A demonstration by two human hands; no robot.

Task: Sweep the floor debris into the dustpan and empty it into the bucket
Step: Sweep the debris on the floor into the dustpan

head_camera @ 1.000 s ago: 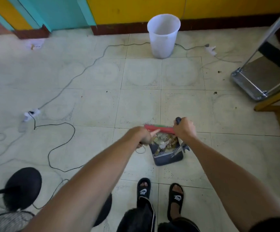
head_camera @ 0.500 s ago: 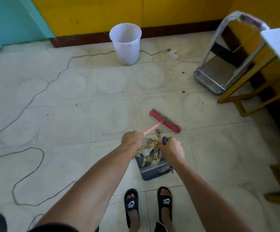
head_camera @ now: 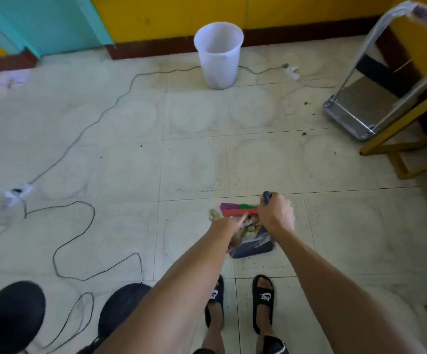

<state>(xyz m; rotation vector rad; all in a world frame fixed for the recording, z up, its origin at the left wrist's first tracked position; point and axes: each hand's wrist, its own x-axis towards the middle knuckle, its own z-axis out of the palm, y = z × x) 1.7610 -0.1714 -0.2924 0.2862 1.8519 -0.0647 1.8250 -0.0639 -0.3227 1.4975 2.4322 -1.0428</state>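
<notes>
Dark dustpan [head_camera: 254, 247] on the tiled floor [head_camera: 130, 162], heaped with debris [head_camera: 249, 227], its handle gripped by the right hand [head_camera: 275, 213], left hand [head_camera: 226, 224] grasping the red brush [head_camera: 238, 210] across its mouth; white bucket [head_camera: 218, 54] well beyond by the wall; black sandals [head_camera: 263, 298] marked NIKE.

I have both bare forearms stretched forward and down, close to parallel, the wrists near each other. My right grip [head_camera: 275, 213] is a closed fist, knuckles up, wrapped round a dark blue handle whose end pokes out just beyond the fingers. My left grip [head_camera: 226, 223] sits just to the left of it and slightly nearer me, curled shut on a thin pink stick; its fingers are mostly hidden.
</notes>
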